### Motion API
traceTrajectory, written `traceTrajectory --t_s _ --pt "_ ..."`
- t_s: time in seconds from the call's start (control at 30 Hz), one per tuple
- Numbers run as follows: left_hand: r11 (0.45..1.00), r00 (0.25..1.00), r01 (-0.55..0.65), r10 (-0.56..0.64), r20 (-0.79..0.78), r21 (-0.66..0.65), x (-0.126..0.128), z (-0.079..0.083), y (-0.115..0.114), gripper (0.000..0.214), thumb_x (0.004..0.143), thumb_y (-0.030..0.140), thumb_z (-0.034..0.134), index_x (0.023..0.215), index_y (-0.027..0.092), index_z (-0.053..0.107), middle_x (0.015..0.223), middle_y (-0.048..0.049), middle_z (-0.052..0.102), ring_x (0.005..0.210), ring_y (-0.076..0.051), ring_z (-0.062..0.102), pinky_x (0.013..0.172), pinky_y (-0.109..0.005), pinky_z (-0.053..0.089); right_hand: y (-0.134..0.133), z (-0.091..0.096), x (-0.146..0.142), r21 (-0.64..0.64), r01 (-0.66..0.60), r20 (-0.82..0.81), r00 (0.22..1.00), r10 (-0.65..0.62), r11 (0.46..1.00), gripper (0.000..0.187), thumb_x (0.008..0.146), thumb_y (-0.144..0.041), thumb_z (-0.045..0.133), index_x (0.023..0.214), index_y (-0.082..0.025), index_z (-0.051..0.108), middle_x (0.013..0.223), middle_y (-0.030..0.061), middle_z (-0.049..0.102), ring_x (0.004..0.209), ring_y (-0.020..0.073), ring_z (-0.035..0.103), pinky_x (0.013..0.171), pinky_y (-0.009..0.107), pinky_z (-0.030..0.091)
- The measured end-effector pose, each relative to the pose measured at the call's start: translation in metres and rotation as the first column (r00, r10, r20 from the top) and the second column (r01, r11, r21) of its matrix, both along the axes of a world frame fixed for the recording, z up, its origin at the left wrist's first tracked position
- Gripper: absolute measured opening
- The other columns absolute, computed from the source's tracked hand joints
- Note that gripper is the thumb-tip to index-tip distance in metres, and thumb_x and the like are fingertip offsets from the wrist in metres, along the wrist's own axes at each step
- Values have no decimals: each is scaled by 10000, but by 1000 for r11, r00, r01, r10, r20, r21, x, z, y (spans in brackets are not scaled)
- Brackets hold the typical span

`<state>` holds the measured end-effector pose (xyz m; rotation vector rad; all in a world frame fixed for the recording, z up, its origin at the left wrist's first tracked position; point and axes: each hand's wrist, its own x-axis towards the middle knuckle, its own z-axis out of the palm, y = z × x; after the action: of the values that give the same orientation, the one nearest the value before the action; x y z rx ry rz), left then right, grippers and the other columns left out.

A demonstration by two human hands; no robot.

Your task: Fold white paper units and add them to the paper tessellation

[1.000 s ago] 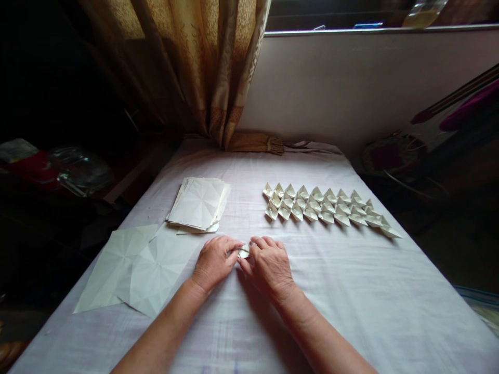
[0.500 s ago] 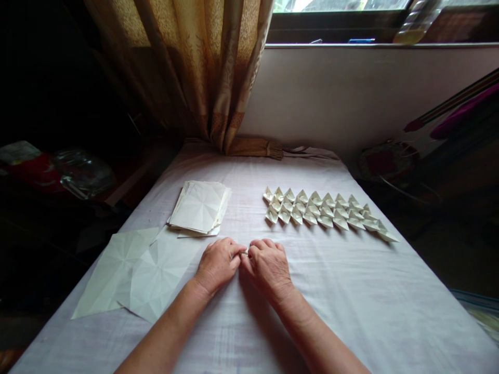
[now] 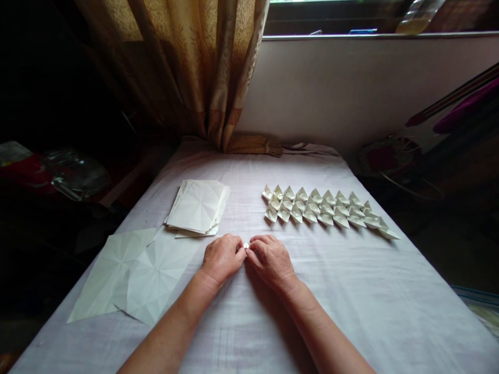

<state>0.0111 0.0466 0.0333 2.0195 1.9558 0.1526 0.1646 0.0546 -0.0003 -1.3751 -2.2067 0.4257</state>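
Observation:
Between my fingertips is a small folded paper piece (image 3: 246,245), mostly hidden by the fingers. My left hand (image 3: 223,255) pinches it from the left, and my right hand (image 3: 272,259) pinches it from the right, the two hands nearly touching. Beyond the left hand lies a stack of creased paper sheets (image 3: 198,205). Two loose creased sheets (image 3: 156,275) overlap nearer the left edge, close to my left forearm. Past my right hand stand several folded paper boats (image 3: 325,209), set close together in rows.
A pale cloth (image 3: 374,301) covers the table. A gold curtain (image 3: 222,67) hangs down to the table's far end beside the wall (image 3: 323,88). On the window sill are a blue pen (image 3: 363,31) and a bottle (image 3: 417,18). A clear plastic bag (image 3: 78,171) sits in shadow at left.
Both hands have shifted slightly, and a bit more of the folded paper now shows between the fingertips. The whole view has tilted a little; the sheets and boats stay in place.

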Motion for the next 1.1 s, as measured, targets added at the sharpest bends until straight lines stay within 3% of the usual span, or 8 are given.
traceTrajectory --t_s 0.2,0.3,0.37,0.5,0.7,0.93,1.1 --pt "998 999 -7 5 37 62 7 -6 -9 135 886 238 494 884 234 629 914 -12 687 857 -178 633 750 -273 437 -4 -5 -2 -50 119 -41 992 -121 992 35 799 -182 627 819 -202 648 820 39 692 823 210 602 725 286 418" --pt "990 993 -12 -6 121 143 8 -15 -17 85 863 187 525 862 224 601 889 -4 673 837 -166 621 778 -267 435 -6 -8 -2 -73 178 -61 981 -183 981 205 790 -199 628 994 -186 647 877 50 701 831 220 618 725 298 429" --pt "981 980 -30 -9 200 192 7 -20 -20 117 837 153 541 913 224 593 893 3 671 820 -162 619 797 -270 441 -7 -10 -1 -76 173 -75 981 -179 982 288 783 -201 634 1070 -181 636 922 60 707 863 230 628 754 311 439" --pt "982 956 -4 -52 288 188 2 -22 -18 239 804 118 545 1001 237 611 949 8 672 840 -157 620 808 -265 459 -7 -13 2 -56 139 -98 985 -144 989 265 777 -185 625 1041 -195 640 937 63 709 879 230 633 767 314 447" --pt "986 975 142 -155 160 87 1 -10 -14 338 818 110 518 1060 288 674 1027 -16 649 971 -194 611 874 -307 472 -8 -14 5 -58 154 -125 979 -160 986 198 782 -196 620 980 -195 621 870 49 695 793 205 622 706 294 441" --pt "984 981 112 -131 141 135 5 -10 -18 175 844 200 596 989 239 687 1080 -33 646 1006 -199 614 911 -320 481 -5 -14 6 -68 116 -99 988 -122 991 276 779 -144 588 1043 -193 651 898 52 689 843 203 619 757 295 447" --pt "985 990 59 -78 118 163 10 -16 -22 169 827 185 633 975 245 688 1104 -27 660 1027 -198 617 920 -320 481 -2 -8 6 -126 60 9 998 -59 990 272 796 -152 606 1013 -266 724 886 32 673 853 188 616 722 262 436"
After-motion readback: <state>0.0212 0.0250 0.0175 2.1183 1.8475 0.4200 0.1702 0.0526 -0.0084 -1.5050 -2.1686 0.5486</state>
